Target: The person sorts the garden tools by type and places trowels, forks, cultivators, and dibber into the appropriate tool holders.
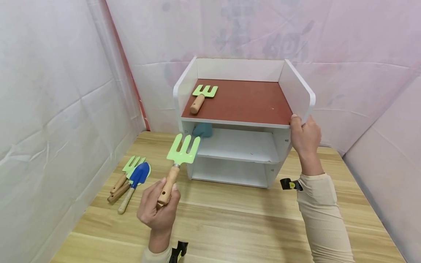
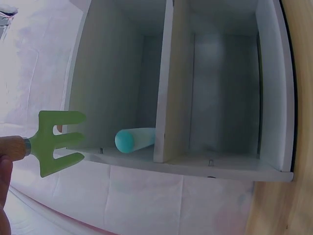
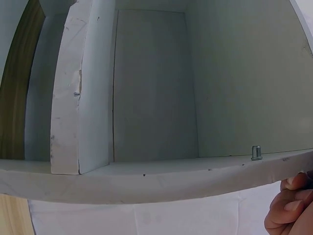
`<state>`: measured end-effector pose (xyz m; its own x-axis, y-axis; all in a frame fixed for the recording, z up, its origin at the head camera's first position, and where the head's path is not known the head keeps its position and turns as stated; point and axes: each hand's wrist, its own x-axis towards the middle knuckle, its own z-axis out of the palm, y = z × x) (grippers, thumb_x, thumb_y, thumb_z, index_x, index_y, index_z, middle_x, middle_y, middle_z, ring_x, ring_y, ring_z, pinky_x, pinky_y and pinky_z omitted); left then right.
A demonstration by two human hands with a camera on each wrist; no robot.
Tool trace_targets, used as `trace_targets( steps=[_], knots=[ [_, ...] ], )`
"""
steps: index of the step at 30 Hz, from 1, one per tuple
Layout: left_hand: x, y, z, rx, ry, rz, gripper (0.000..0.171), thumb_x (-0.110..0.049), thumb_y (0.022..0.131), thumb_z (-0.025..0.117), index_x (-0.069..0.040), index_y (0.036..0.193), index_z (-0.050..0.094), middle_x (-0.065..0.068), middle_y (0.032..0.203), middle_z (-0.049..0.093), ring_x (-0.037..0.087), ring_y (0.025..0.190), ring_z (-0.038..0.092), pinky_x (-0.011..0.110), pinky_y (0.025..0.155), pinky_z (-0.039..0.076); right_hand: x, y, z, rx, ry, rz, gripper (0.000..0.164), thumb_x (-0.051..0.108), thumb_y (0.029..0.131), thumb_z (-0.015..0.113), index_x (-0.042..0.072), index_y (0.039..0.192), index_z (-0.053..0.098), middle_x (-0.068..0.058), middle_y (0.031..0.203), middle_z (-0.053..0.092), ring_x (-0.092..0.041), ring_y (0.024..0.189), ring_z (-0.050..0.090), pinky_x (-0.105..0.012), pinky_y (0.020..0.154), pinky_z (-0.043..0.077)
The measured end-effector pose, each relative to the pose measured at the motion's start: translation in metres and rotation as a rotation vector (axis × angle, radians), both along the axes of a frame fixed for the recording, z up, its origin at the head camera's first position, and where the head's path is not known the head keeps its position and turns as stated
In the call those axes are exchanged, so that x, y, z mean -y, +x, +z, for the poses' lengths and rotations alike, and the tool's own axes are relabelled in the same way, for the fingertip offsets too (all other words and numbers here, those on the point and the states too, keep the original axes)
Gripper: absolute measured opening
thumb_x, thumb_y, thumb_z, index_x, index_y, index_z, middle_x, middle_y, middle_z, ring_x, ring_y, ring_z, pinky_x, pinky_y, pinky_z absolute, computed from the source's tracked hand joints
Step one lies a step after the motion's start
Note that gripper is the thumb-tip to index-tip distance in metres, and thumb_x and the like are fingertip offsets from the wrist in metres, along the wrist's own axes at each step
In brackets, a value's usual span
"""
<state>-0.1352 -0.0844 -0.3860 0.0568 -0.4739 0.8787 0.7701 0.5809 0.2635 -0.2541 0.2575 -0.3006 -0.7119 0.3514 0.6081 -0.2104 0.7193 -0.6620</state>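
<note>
My left hand [image 1: 159, 206] pinches the wooden handle of a light green hand fork [image 1: 181, 153], tines pointing up and away, in front of the shelf unit's left side. The left wrist view shows the same fork's tines [image 2: 61, 142] at the shelf's edge. At the right, my right hand [image 1: 305, 140] grips the side edge of the white shelf unit [image 1: 279, 146], just under its brown top board. Another green hand fork [image 1: 205, 91] lies at the left of that board, handle toward me. A teal rounded thing [image 1: 203, 130] sits at the left of the middle shelf.
Left of the shelf unit, a blue trowel [image 1: 139, 174], another green fork [image 1: 132, 163] and a further wooden-handled tool [image 1: 119, 192] lie piled on the wooden table [image 1: 223, 219]. Raised white panels [image 1: 297, 87] border the top board's sides and back. Pale cloth walls [image 1: 65, 91] surround the table.
</note>
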Motion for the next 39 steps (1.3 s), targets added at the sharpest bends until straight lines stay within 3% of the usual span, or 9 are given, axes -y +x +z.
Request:
trace_targets(
  steps=[8, 16, 23, 32, 39],
  knots=[
    [-0.007, 0.000, 0.009, -0.031, -0.021, -0.046, 0.026, -0.012, 0.071, 0.077, 0.012, 0.076, 0.068, 0.022, 0.066, 0.061, 0.018, 0.061, 0.063, 0.014, 0.061, 0.049, 0.001, 0.000, -0.003, 0.011, -0.017, 0.003, 0.035, 0.031, 0.089, 0.037, 0.000, 0.086, 0.052, -0.028, 0.089, 0.060, -0.045, 0.081, 0.054, -0.050, 0.060, 0.031],
    [-0.014, 0.000, 0.023, -0.028, -0.058, -0.042, 0.028, -0.015, 0.074, 0.075, 0.012, 0.074, 0.068, 0.022, 0.065, 0.061, 0.021, 0.056, 0.060, 0.014, 0.061, 0.049, 0.001, -0.001, -0.001, 0.001, -0.012, -0.003, 0.030, 0.033, 0.089, 0.036, 0.007, 0.077, 0.046, -0.027, 0.080, 0.055, -0.045, 0.074, 0.050, -0.050, 0.057, 0.030],
    [-0.019, -0.003, 0.031, -0.038, -0.068, -0.067, 0.027, -0.014, 0.073, 0.077, 0.011, 0.075, 0.069, 0.021, 0.067, 0.063, 0.022, 0.055, 0.060, 0.016, 0.060, 0.049, 0.000, 0.000, -0.003, 0.003, -0.018, 0.001, 0.032, 0.033, 0.089, 0.035, 0.005, 0.080, 0.048, -0.028, 0.083, 0.057, -0.046, 0.075, 0.050, -0.051, 0.058, 0.030],
    [-0.026, -0.002, 0.043, -0.016, -0.074, -0.099, 0.027, -0.014, 0.072, 0.078, 0.011, 0.076, 0.070, 0.022, 0.069, 0.064, 0.023, 0.057, 0.061, 0.017, 0.061, 0.050, 0.003, 0.001, -0.005, 0.018, -0.026, 0.016, 0.035, 0.034, 0.089, 0.035, 0.003, 0.081, 0.048, -0.029, 0.085, 0.057, -0.046, 0.077, 0.050, -0.054, 0.061, 0.032],
    [-0.030, -0.003, 0.052, 0.050, -0.118, -0.123, 0.023, -0.013, 0.072, 0.075, 0.008, 0.078, 0.071, 0.019, 0.071, 0.065, 0.024, 0.054, 0.060, 0.020, 0.057, 0.050, 0.004, -0.002, -0.005, 0.002, -0.020, 0.018, 0.035, 0.034, 0.089, 0.035, 0.003, 0.083, 0.049, -0.028, 0.086, 0.058, -0.044, 0.076, 0.051, -0.052, 0.060, 0.031]
  ],
)
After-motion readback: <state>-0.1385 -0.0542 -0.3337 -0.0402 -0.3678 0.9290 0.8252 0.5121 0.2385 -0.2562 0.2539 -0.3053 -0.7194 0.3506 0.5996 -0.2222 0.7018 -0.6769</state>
